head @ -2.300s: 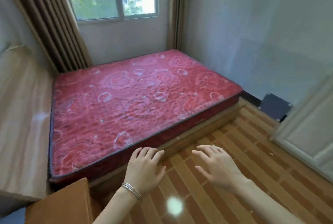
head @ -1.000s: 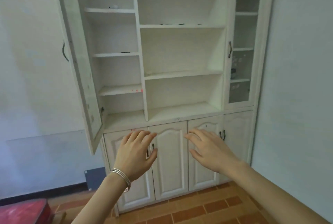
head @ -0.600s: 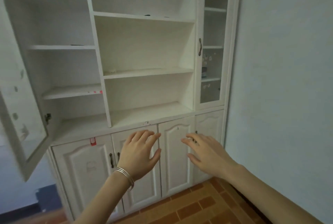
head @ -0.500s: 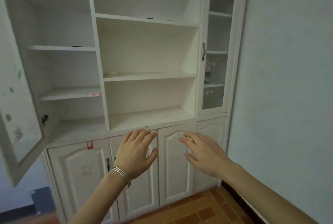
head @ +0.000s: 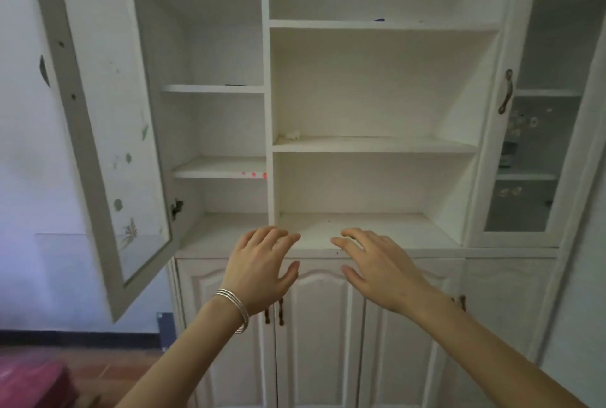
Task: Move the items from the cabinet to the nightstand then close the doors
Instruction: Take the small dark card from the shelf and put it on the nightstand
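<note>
White wooden cabinet (head: 370,86) is standing with its left glass door (head: 108,105) swung open, shelves nearly bare. Left hand (head: 259,271) and right hand (head: 377,271) are hovering empty, fingers apart, before the bottom shelf's front edge — likely the closing step; next, reaching left for that door.

Bare forearms without sleeves, thin stacked silver bangles (head: 233,308) around the wrist of the left hand (head: 259,273).

Domestic bedroom setting: a white wall cabinet (head: 370,145) with open shelves and glass doors (head: 111,132), tiled floor (head: 108,371), and the corner of a red mattress (head: 29,384).
</note>
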The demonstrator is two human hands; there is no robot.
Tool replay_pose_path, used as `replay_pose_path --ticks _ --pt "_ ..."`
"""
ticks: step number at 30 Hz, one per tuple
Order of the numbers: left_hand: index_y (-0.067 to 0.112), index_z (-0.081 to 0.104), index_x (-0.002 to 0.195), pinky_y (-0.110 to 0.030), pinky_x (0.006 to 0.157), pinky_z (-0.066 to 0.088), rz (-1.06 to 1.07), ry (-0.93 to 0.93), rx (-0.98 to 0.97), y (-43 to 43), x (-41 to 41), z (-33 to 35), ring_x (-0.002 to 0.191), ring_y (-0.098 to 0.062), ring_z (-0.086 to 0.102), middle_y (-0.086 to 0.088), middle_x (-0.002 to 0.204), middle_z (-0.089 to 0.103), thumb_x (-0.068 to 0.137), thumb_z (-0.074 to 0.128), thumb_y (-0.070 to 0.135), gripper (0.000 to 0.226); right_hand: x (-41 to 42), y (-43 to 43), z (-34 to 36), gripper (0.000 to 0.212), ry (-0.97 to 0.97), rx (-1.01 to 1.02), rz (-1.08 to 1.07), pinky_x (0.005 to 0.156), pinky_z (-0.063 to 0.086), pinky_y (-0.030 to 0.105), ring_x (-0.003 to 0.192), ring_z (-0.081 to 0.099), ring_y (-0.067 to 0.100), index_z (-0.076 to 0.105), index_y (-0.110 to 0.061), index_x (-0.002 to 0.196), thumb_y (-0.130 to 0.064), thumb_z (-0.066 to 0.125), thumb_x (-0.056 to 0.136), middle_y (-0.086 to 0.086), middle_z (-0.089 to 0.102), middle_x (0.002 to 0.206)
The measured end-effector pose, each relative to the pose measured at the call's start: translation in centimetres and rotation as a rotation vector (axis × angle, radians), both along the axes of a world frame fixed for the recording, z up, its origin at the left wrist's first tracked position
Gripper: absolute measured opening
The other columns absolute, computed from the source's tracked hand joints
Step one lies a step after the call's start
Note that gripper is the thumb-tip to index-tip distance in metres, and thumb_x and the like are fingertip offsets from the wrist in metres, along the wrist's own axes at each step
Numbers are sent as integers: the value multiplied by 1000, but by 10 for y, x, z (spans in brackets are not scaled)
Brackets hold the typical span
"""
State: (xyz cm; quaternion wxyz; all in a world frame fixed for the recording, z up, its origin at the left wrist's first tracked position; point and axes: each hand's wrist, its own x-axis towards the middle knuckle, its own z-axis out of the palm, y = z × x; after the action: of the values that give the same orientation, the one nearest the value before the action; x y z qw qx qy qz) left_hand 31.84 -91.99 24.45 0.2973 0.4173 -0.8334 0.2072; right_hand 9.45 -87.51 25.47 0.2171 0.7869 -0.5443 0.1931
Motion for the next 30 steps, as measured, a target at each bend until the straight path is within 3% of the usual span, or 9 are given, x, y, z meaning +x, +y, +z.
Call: replay_pose_path --ticks 4,8,12,18,21,26,30 --pt "24 62 114 -33 87 45 47 19 -60 -57 23 7 99 -16 60 6 105 65 80 42 46 45 17 -63 8 46 8 -39 35 82 48 35 103 58 23 55 -18 120 -38 38 82 5 58 120" --pt "24 62 113 -34 87 47 69 32 -123 -117 43 32 99 -17 61 5 104 66 80 42 47 45 39 -128 34 45 28 -94 66 87 46 36 109 56 23 53 -20 125 -35 46 83 6 57 123" --pt "24 61 114 -35 87 47 66 11 -171 -175 60 61 99 -18 62 4 105 66 80 42 46 45 58 -185 61 45 54 -182 55 82 50 34 99 61 22 57 -19 120 -36 42 80 5 61 115" --pt "22 57 119 -34 89 45 81 31 -141 -243 75 63 105 -18 58 2 112 63 83 41 44 45 73 -260 63 42 79 -268 104 88 47 36 107 57 24 57 -18 118 -29 45 79 5 61 115" --pt "22 58 118 -35 90 44 96 7 -132 -277 79 53 106 -20 58 1 113 62 83 40 43 45 75 -297 55 42 97 -282 126 88 46 35 111 55 24 60 -19 115 -31 37 81 5 61 115" --pt "19 60 115 -36 85 47 142 31 -160 -338 74 62 101 -23 60 -2 109 64 81 39 42 46 65 -367 53 39 125 -299 168 91 45 38 111 55 27 59 -19 115 -28 50 78 8 61 116" --pt "19 61 115 -36 85 45 178 43 -234 -386 64 96 101 -24 59 -3 110 63 81 39 42 46 55 -422 80 39 133 -347 205 91 43 37 109 53 26 61 -18 112 -30 44 79 8 60 116"
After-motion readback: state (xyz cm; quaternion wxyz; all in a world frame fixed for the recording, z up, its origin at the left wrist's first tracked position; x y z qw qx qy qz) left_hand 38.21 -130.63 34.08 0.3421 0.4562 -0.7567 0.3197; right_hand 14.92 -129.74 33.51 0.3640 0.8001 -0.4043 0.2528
